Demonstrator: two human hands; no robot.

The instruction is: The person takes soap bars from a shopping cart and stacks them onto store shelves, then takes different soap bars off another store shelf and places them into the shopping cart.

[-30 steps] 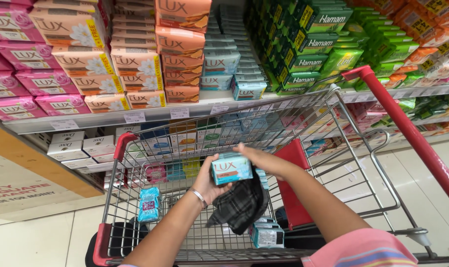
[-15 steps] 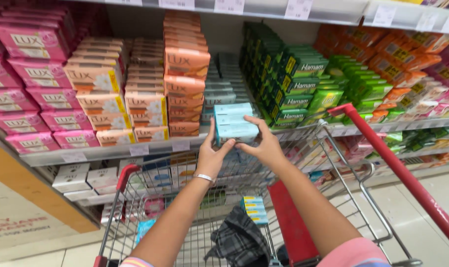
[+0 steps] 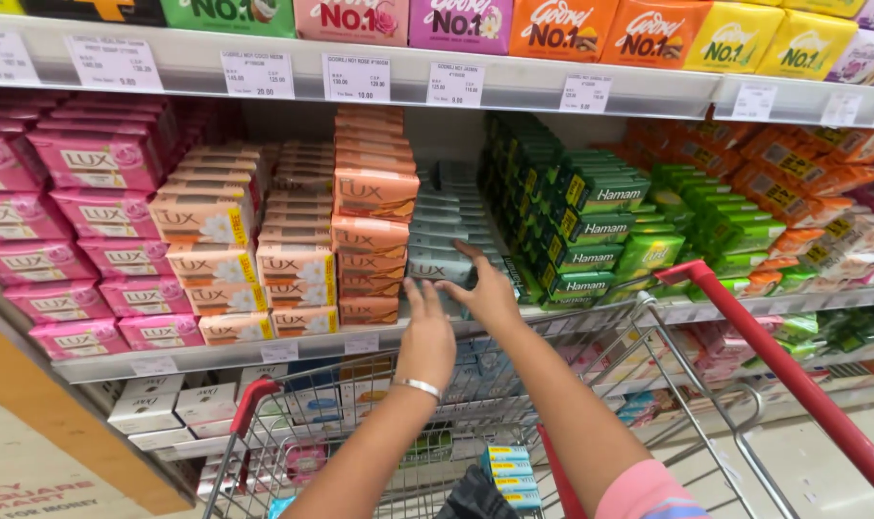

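Touching both hands (image 3: 456,312) to stacked pale-blue soap boxes (image 3: 441,252).

Pink soap boxes (image 3: 81,226), green soap boxes (image 3: 591,226) and white price tags (image 3: 355,77) line shelves above a red-handled wire cart (image 3: 745,317).

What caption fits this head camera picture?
Both hands, left hand and right hand, press a pale blue soap box into its shelf stack above a shopping cart.

open: above cart (image 3: 649,317) | blocked: packed soap stacks (image 3: 370,240), shelf above (image 3: 360,82)
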